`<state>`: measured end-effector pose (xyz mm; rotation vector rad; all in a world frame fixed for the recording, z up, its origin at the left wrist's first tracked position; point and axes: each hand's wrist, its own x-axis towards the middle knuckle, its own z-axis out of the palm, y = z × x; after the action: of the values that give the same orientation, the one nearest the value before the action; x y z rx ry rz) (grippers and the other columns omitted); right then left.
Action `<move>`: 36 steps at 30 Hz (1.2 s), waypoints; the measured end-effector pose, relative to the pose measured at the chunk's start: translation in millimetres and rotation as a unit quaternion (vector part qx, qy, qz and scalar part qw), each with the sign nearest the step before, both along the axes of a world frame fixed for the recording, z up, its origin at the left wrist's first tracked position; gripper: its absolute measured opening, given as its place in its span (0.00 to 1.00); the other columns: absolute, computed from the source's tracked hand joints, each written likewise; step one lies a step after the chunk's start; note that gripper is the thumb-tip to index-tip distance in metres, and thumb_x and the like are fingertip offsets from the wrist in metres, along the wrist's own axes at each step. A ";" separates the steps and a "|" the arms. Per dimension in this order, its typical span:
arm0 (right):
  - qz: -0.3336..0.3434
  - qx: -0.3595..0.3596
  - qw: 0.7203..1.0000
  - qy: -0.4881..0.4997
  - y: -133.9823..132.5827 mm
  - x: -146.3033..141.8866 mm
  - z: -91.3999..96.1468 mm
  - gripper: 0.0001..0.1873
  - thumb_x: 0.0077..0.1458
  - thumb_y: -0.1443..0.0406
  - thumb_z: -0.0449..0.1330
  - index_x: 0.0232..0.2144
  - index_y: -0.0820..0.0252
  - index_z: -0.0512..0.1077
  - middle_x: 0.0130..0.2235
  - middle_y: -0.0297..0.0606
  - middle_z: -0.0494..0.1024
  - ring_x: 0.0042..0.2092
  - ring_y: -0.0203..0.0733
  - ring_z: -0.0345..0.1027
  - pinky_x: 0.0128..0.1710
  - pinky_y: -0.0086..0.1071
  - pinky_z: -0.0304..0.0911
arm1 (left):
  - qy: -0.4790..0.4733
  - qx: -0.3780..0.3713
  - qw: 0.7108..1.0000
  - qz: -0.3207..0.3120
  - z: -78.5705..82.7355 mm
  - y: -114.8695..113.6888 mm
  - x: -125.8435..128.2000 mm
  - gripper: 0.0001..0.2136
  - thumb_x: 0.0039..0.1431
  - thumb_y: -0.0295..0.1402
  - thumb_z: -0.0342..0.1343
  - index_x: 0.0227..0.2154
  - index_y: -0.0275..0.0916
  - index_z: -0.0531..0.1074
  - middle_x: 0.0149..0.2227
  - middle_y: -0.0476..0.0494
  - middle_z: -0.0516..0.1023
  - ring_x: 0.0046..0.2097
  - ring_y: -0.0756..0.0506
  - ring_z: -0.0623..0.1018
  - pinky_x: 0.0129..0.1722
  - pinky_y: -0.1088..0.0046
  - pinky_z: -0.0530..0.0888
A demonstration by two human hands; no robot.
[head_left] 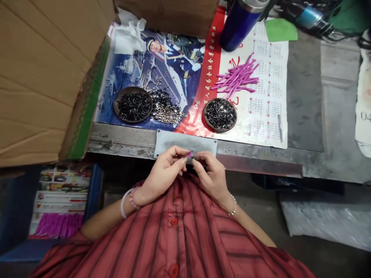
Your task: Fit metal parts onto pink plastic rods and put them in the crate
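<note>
Left hand (pixel 162 176) and right hand (pixel 211 177) raised at desk edge (pixel 121 144), wrists angled inward; both grips closed on small magenta piece (pixel 189 154), just above metal plate (pixel 185 142).

light: even, rather dim indoor, no clear source | shadows: soft, deepest under the workbench (pixel 121 144), near | glare: faint sheen on the steel plate (pixel 185 142) | distortion: wide-angle bowing on the far-left cardboard flap (pixel 43 81) | focus: left hand (pixel 164 173), right hand (pixel 210 177) fairly sharp
</note>
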<state>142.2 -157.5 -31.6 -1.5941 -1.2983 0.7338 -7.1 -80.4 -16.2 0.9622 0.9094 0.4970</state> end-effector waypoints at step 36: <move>-0.031 0.125 0.990 -0.055 34.1 -28.4 -0.9 0.09 0.66 0.66 0.55 0.48 0.52 0.64 0.37 0.36 0.74 0.33 0.39 0.74 0.33 0.34 0.71 | -0.050 0.144 0.979 0.132 -8.1 -33.6 7.1 0.09 0.68 0.41 0.54 0.43 0.41 0.68 0.34 0.49 0.76 0.33 0.50 0.77 0.34 0.75 0.73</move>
<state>113.8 -123.4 -32.5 -1.4803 -1.3570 0.4305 0.0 -114.0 -24.4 1.0709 0.8938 0.9150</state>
